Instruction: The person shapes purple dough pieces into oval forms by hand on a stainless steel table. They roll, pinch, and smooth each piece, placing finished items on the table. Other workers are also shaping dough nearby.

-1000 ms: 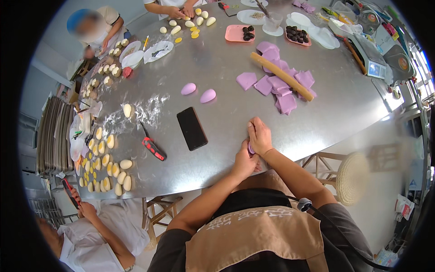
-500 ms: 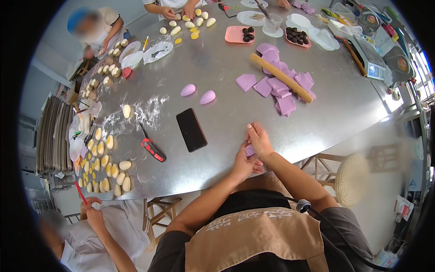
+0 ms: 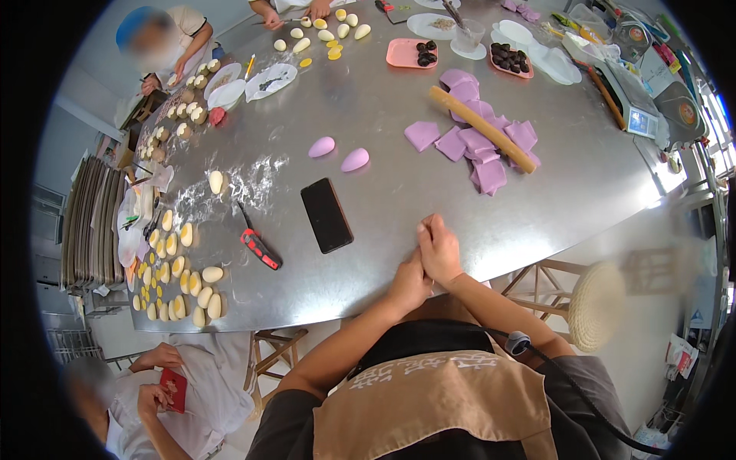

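My left hand (image 3: 412, 284) and my right hand (image 3: 440, 251) are closed together over the table's near edge. The right one is cupped over the left. A piece of purple dough showed between them a moment ago; now my fingers and palms hide it. Left of them lies a black phone (image 3: 326, 215). Past the phone rest two smooth purple egg shapes, one (image 3: 321, 147) beside the other (image 3: 355, 159). A wooden rolling pin (image 3: 483, 129) lies slantwise across a loose pile of flat purple dough pieces (image 3: 422, 136).
A red-and-black utility knife (image 3: 261, 249) lies near floury smears. Many cream-and-yellow egg shapes (image 3: 185, 284) cover the left side. Pink trays (image 3: 401, 54) hold dark balls; a scale (image 3: 642, 121) stands far right. Co-workers sit around; one at lower left holds a red flat item (image 3: 174, 389).
My hands have closed further together, and the purple dough has gone out of sight between them. The lower-left co-worker's red item has moved down toward their lap. The view has shifted slightly.
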